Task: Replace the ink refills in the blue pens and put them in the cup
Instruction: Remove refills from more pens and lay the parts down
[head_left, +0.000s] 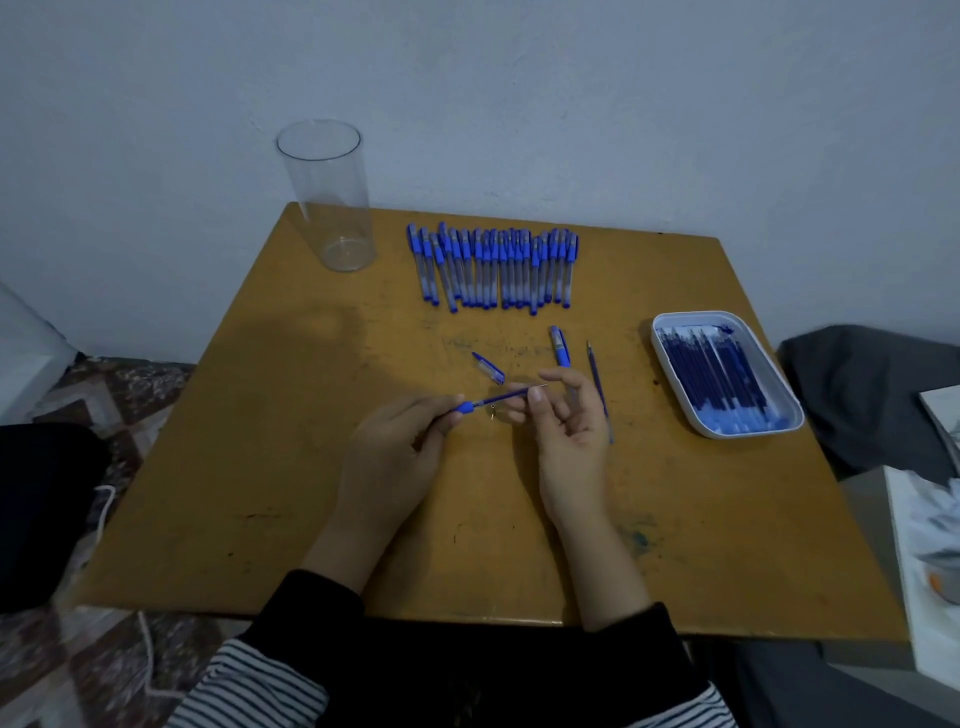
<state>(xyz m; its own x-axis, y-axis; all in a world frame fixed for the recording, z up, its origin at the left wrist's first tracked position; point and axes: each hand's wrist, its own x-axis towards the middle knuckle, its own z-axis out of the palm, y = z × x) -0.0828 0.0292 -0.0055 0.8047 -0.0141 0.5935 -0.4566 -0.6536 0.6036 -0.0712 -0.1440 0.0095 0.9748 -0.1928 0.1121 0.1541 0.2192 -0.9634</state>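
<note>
Striped sleeves (249, 686) lie nearest, at the table (260, 467) edge. Beyond them my left hand (400, 447) pinches the blue grip end of a refill (501, 399) between thumb and fingertips. My right hand (569, 431) seems to pinch its metal tip between thumb and forefinger, the other fingers loosely curled. Just past my right fingertips lie a small pen piece (488, 368) and a blue-capped piece (560, 347); a loose refill (598, 384) lies just right of them. Farther right sits the tray (670, 358) of refills. Well beyond my fingers lie the row of blue pens (493, 267) and, to its left, the clear cup (332, 208), upright.
</note>
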